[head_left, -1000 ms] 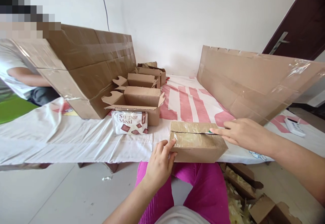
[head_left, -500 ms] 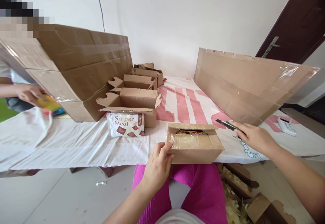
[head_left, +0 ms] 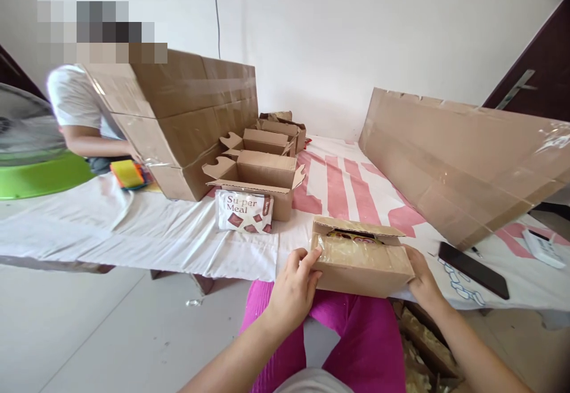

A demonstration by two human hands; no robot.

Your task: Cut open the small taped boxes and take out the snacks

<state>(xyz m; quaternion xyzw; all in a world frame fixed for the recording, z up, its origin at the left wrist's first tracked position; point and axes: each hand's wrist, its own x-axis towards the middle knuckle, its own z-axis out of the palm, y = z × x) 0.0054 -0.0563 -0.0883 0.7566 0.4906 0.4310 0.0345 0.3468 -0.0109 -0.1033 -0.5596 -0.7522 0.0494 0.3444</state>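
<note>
A small taped carton [head_left: 365,271] sits at the table's front edge, its top flap slightly raised. Yellow printed packaging [head_left: 356,237] shows through the gap. My left hand [head_left: 296,286] grips the carton's left end, thumb along the front side and fingers at the top. At the opposite end, my right hand [head_left: 423,277] is closed around the corner, some of its fingers hidden behind the box. Right of that hand lies a black phone [head_left: 474,269], with a small dark slim object [head_left: 476,252] just behind it.
A "Su-per Meal" pouch [head_left: 244,212] leans before several open cartons [head_left: 265,170]. Large cardboard panels stand left [head_left: 191,108] and right [head_left: 449,149]. Behind the left one, a person [head_left: 80,108] sits near a yellow item [head_left: 126,173]. Opened boxes [head_left: 427,336] lie on the floor.
My right hand has let go of the slim dark cutter-like tool and taken the carton's right end. The phone is now uncovered. The view has turned left.
</note>
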